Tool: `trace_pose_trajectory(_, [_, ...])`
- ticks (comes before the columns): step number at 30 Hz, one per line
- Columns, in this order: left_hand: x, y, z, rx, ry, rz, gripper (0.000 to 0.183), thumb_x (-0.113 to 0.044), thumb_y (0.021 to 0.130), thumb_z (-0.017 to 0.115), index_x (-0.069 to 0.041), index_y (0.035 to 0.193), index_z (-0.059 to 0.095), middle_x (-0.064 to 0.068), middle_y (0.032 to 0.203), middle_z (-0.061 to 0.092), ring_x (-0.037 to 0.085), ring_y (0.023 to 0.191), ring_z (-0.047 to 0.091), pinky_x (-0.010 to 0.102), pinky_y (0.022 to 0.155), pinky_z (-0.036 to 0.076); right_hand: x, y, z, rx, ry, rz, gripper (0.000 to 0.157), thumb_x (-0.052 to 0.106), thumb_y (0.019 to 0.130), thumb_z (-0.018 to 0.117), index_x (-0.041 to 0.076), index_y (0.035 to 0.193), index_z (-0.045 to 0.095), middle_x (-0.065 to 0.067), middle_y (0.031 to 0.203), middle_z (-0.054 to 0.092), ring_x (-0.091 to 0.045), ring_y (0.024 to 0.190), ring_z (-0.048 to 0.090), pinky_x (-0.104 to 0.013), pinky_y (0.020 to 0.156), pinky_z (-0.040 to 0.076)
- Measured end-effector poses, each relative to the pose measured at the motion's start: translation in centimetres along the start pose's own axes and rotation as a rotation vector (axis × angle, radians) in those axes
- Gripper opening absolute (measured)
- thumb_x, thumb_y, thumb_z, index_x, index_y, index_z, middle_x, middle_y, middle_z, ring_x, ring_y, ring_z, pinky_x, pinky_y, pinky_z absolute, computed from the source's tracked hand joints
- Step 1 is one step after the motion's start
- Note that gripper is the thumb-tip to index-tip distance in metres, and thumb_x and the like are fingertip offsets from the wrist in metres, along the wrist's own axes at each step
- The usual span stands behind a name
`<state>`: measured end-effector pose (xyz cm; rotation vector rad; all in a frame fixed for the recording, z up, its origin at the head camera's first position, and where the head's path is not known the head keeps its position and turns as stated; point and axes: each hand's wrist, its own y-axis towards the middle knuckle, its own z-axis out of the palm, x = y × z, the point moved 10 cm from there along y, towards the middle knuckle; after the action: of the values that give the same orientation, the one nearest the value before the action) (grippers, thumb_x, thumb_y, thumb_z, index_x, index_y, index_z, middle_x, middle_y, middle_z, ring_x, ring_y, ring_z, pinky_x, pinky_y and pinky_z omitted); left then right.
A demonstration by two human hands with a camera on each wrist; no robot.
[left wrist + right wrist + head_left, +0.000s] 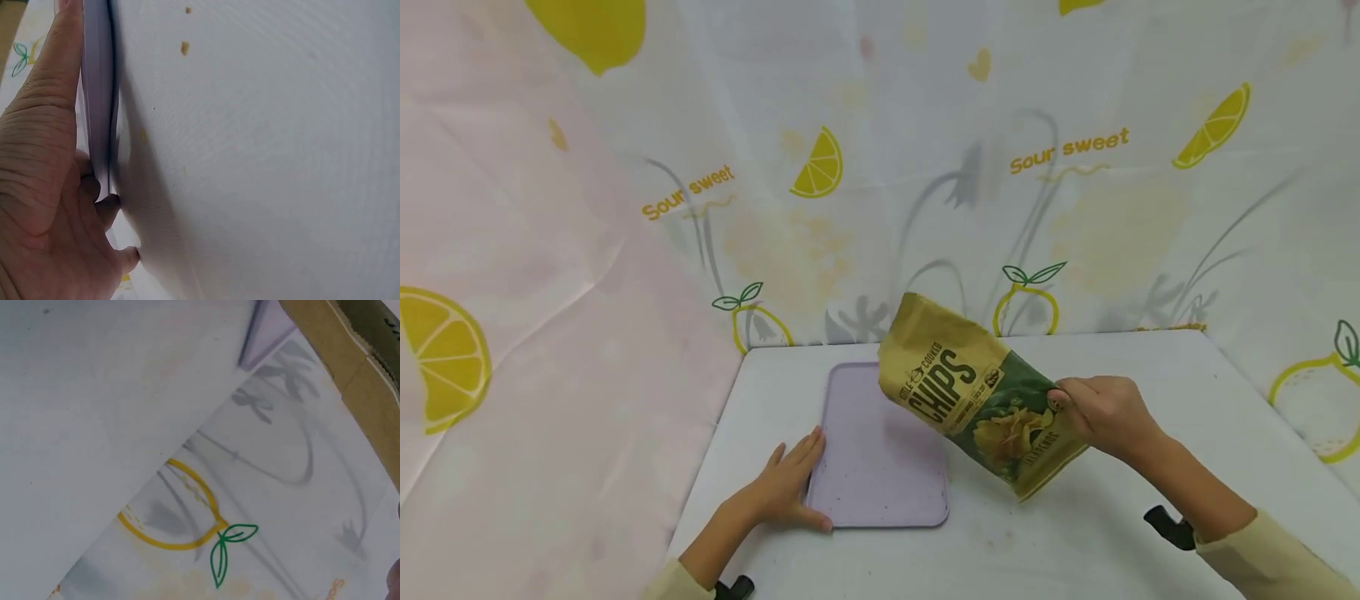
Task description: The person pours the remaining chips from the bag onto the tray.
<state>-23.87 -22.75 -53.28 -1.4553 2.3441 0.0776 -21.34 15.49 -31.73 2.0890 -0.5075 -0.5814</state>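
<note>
In the head view my right hand (1108, 417) grips one end of a green and tan chips bag (970, 392). The bag is tilted in the air above the right part of a pale purple tray (880, 467). Its plain tan end points up and left. The right wrist view catches only an edge of the bag (350, 381) and a bit of the fingers. My left hand (786, 487) rests against the tray's left side, thumb at the front corner and fingers extended along the edge. Up close, the left wrist view shows the thumb and fingers touching the tray's side (99, 94).
A white table (1150, 517) bears the tray. Small crumbs (185, 48) lie on its surface near the left hand. Behind it hangs a lemon-print cloth (880, 208), with a pinkish cloth (587, 400) along the left side.
</note>
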Motion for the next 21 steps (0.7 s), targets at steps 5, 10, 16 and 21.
trace_pose_trajectory(5, [-0.4, -0.1, -0.2, -0.018, -0.014, 0.016, 0.135, -0.073, 0.062, 0.078, 0.004, 0.155, 0.018, 0.022, 0.164, 0.013, 0.041, 0.150, 0.020, 0.071, 0.114, 0.012, -0.1, -0.5, 0.9, 0.070, 0.049, 0.018, 0.050, 0.038, 0.107, 0.038, 0.012, 0.065, 0.041, 0.013, 0.050, 0.023, 0.004, 0.046, 0.013, -0.013, 0.039, 0.015])
trace_pose_trajectory(10, [-0.4, 0.1, -0.1, -0.011, -0.005, -0.001, 0.136, -0.077, 0.062, 0.075, 0.002, 0.156, 0.016, 0.019, 0.165, 0.011, 0.038, 0.152, 0.018, 0.069, 0.116, 0.010, 0.2, -1.3, 2.0, 0.164, 0.061, 0.032, 0.049, 0.039, 0.107, 0.036, 0.013, 0.066, 0.044, 0.012, 0.048, 0.029, 0.004, 0.045, 0.018, -0.012, 0.039, 0.020])
trace_pose_trajectory(16, [-0.5, -0.1, -0.3, -0.006, -0.015, -0.010, 0.137, -0.078, 0.060, 0.075, 0.002, 0.156, 0.017, 0.018, 0.165, 0.011, 0.038, 0.152, 0.018, 0.069, 0.117, 0.010, 0.1, -1.4, 2.0, 0.165, 0.038, 0.052, 0.049, 0.039, 0.107, 0.037, 0.013, 0.066, 0.043, 0.012, 0.048, 0.028, 0.004, 0.045, 0.020, -0.013, 0.039, 0.022])
trace_pose_trajectory(21, [-0.4, -0.1, -0.1, 0.001, -0.007, -0.006, 0.137, -0.077, 0.061, 0.075, 0.002, 0.156, 0.016, 0.018, 0.165, 0.011, 0.039, 0.152, 0.018, 0.069, 0.117, 0.010, -0.1, -0.6, 0.9, 0.069, -0.004, 0.020, 0.051, 0.039, 0.107, 0.038, 0.013, 0.064, 0.041, 0.012, 0.049, 0.022, 0.003, 0.044, 0.015, -0.014, 0.038, 0.015])
